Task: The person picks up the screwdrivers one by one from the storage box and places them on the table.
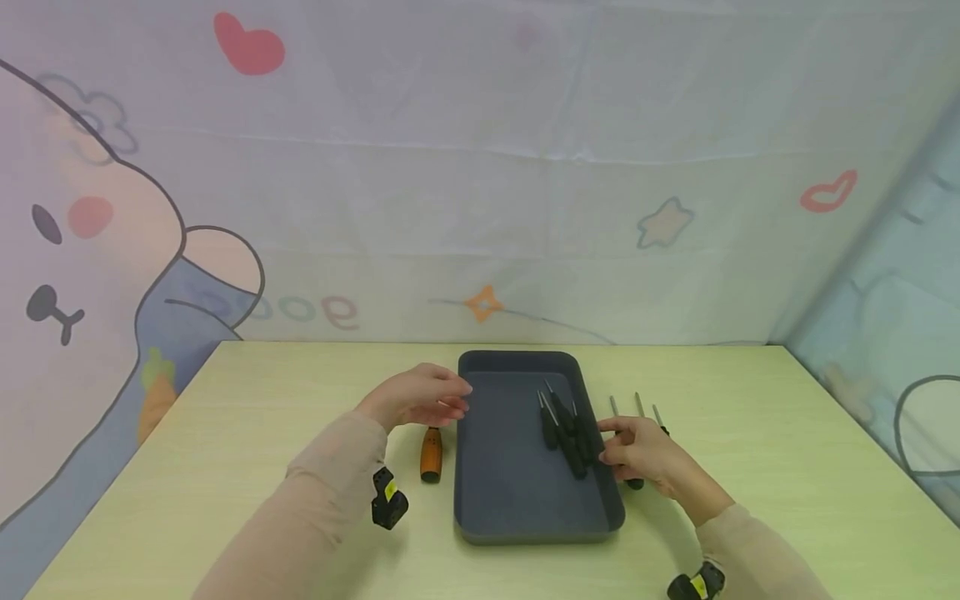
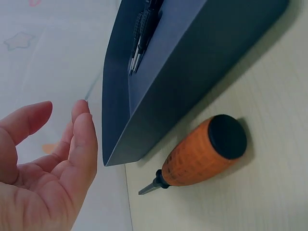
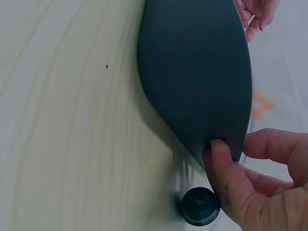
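Observation:
A dark grey rectangular tray [image 1: 510, 500] lies on the table, with several black-handled screwdrivers [image 1: 570, 450] bunched along its right side. My right hand [image 1: 641, 450] pinches the tray's right rim; in the right wrist view the thumb [image 3: 224, 163] presses the outer wall while a finger reaches the rim. Close beside the left rim is my left hand [image 1: 420, 396], fingers loosely bent and a gap between them and the thumb, holding nothing. Below it lies a screwdriver with an orange handle [image 2: 192, 156] and black butt, apart from the tray.
To the tray's right, three screwdriver shafts [image 1: 639, 404] point away from me, their handles partly hidden by the right hand. One black handle end [image 3: 199, 207] shows under that hand. A printed cloth [image 1: 420, 208] hangs behind the table's far edge.

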The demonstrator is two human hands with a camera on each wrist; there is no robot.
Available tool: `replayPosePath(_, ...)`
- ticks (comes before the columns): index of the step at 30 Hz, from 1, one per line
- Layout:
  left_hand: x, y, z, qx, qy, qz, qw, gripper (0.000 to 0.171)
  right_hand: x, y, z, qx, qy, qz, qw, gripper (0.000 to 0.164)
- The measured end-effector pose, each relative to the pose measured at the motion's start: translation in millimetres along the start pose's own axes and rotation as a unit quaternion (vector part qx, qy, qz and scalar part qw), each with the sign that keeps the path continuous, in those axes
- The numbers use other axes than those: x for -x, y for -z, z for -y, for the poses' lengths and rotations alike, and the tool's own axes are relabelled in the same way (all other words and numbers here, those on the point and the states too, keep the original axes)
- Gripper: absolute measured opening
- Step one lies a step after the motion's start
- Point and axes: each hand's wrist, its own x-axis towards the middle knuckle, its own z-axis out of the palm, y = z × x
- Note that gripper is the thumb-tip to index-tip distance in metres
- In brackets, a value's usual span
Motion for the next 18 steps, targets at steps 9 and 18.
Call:
replayPosePath(9,-2.5,-9.3,-4.0,0.004,0.004,0.011,0.9999,0.035,0.2,0.3,-1.0,0.001,-0.004,-0.001,1.000,0.053)
replayPosePath(18,-7.2,-20.7,-6.5,0.005,0.004,0.011,0.9999,0.036,-0.6,0.7,-1.3,-0.001,0.000,0.002,1.000,0.054)
